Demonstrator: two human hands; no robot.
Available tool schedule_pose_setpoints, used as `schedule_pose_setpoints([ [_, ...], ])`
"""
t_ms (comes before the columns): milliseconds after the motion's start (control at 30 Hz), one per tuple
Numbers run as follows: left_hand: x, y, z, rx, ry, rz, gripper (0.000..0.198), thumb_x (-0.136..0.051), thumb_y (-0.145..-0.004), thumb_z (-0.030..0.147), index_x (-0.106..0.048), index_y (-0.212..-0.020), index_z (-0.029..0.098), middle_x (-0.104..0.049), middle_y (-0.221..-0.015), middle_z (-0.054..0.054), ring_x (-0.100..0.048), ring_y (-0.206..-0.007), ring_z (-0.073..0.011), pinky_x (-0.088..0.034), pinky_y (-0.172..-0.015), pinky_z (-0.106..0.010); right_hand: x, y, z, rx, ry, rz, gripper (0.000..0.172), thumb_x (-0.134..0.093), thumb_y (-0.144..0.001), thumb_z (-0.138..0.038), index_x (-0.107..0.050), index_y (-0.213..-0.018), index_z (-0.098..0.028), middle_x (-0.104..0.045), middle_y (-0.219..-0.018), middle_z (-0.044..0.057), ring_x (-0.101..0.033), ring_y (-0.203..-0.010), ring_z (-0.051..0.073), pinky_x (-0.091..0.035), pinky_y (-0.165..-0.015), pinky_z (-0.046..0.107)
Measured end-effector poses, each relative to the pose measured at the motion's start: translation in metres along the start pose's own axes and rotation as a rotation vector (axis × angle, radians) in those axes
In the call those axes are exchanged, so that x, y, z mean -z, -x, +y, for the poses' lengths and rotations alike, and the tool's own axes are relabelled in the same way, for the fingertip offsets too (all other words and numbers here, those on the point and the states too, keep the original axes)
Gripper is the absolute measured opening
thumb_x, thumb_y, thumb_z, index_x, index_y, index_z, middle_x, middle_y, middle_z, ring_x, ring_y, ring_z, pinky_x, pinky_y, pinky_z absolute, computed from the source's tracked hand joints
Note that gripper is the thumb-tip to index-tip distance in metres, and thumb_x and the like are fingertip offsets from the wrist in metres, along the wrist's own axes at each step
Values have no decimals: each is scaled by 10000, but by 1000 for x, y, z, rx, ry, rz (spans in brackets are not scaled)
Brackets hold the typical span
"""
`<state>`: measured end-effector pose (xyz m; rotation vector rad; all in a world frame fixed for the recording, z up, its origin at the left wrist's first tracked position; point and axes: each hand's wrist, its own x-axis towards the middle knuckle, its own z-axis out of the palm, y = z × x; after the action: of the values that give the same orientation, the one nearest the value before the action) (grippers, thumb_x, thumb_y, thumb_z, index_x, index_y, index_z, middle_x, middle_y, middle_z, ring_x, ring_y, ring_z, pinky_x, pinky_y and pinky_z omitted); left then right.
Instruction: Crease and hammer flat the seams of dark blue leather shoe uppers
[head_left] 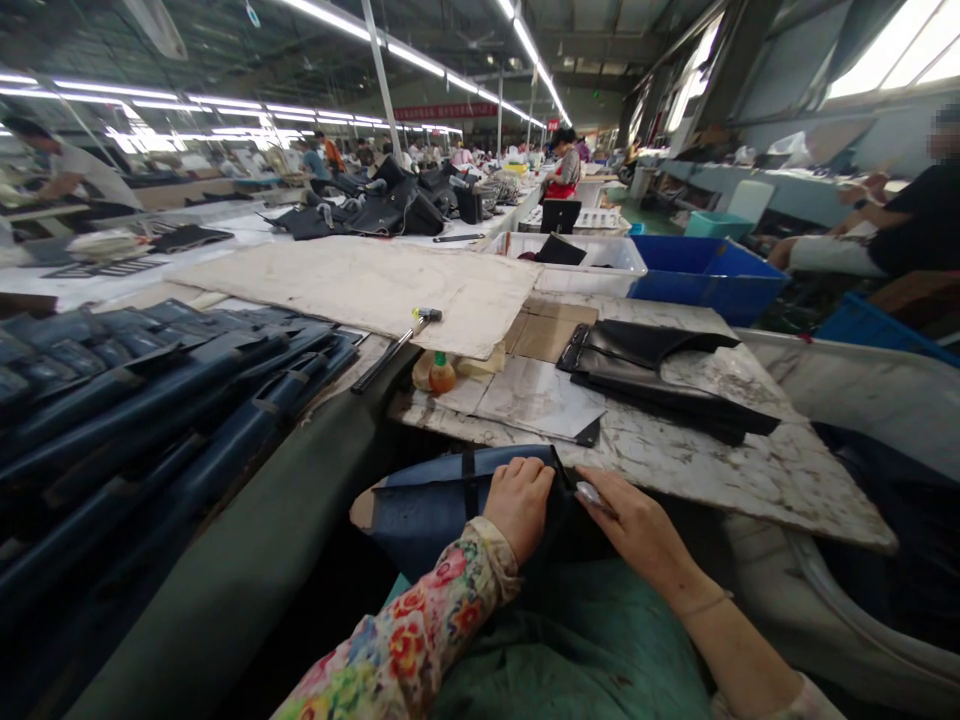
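A dark blue leather-like bag piece (427, 500) with a black strap across it lies over my lap, at the near table edge. My left hand (521, 500), in a floral sleeve, is closed on its right end, fingers bent over the black edge. Close beside, my right hand (637, 520) is at that same edge, its fingers extended together and a small shiny pale object (590, 493) under them. The kind of that object does not show clearly. Below the hands, a green apron (577, 640) covers the lap.
Stacked blue pieces (187, 400) fill the left side. A hammer (397, 345) rests near a small orange bottle (442, 373). Black leather pieces (637, 360) lie on the worn board (765, 470). Behind stand a white bin (607, 265) and a blue bin (697, 270); people sit farther off.
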<state>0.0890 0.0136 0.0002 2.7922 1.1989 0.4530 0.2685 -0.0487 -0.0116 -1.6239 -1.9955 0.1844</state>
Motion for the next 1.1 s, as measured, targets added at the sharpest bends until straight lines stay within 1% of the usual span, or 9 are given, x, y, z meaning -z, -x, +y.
schedule_pose_setpoints([
  [100, -10, 6, -4, 5, -37, 45, 298, -426, -867, 152, -508, -1149, 199, -554, -1126, -55, -482, -1032, -198, -422, -839, -358, 2, -2, -2, -42, 7, 18, 387, -407, -913, -388, -502, -1205, -152, -574, -1162, 103, -532, -1078, 210, -443, -947, 364],
  [200, -18, 8, -6, -16, -50, 83, 328, -420, -869, 154, -495, -1187, 183, -539, -1210, -67, -456, -1109, -210, -403, -880, -372, 3, -5, -6, -76, 59, 46, 479, -371, -914, -459, -463, -1247, -126, -569, -1138, 128, -513, -1084, 238, -427, -951, 407],
  [300, -21, 6, -6, -42, -36, 99, 332, -409, -873, 163, -497, -1193, 182, -549, -1222, -61, -461, -1119, -208, -389, -901, -373, 3, -10, -9, -68, 127, 43, 500, -304, -937, -440, -428, -1283, -101, -560, -1106, 139, -494, -1072, 251, -396, -963, 443],
  [433, -15, 1, -5, -64, -22, 66, 331, -426, -865, 181, -488, -1190, 176, -566, -1176, -66, -498, -1051, -194, -411, -866, -364, 2, -16, -17, -4, 166, 27, 407, -294, -952, -334, -491, -1236, -118, -539, -1086, 121, -483, -1045, 239, -390, -958, 424],
  [567, -8, 2, -5, -56, 4, 33, 289, -424, -864, 181, -512, -1139, 177, -587, -1107, -59, -524, -980, -185, -438, -833, -351, -1, -25, -28, 25, 164, 46, 340, -348, -940, -286, -541, -1176, -136, -544, -1066, 102, -491, -1002, 226, -411, -933, 394],
  [633, -7, 6, -8, -31, 28, 52, 306, -420, -862, 166, -512, -1153, 175, -581, -1143, -53, -516, -1019, -187, -433, -872, -351, -6, -29, -31, 31, 178, 56, 323, -366, -935, -271, -552, -1161, -135, -552, -1060, 100, -492, -997, 228, -411, -929, 392],
  [767, -10, 20, -18, -16, 36, 85, 371, -435, -841, 134, -505, -1205, 118, -560, -1224, -81, -488, -1104, -207, -398, -964, -353, -17, -32, -32, 22, 218, 46, 295, -375, -929, -224, -577, -1123, -130, -572, -1015, 95, -503, -957, 223, -422, -913, 385],
  [933, -6, 31, -28, 1, 7, 101, 378, -433, -833, 114, -529, -1199, 114, -580, -1207, -85, -506, -1090, -221, -403, -965, -365, -24, -34, -36, 50, 294, 41, 277, -390, -920, -189, -579, -1116, -141, -579, -990, 94, -509, -945, 219, -439, -893, 382],
  [1100, -1, 35, -32, 23, -13, 114, 369, -448, -825, 120, -538, -1183, 114, -593, -1177, -93, -516, -1068, -214, -411, -950, -366, -34, -38, -55, 95, 297, 45, 282, -381, -917, -170, -570, -1126, -157, -588, -983, 97, -522, -940, 205, -471, -852, 353],
])
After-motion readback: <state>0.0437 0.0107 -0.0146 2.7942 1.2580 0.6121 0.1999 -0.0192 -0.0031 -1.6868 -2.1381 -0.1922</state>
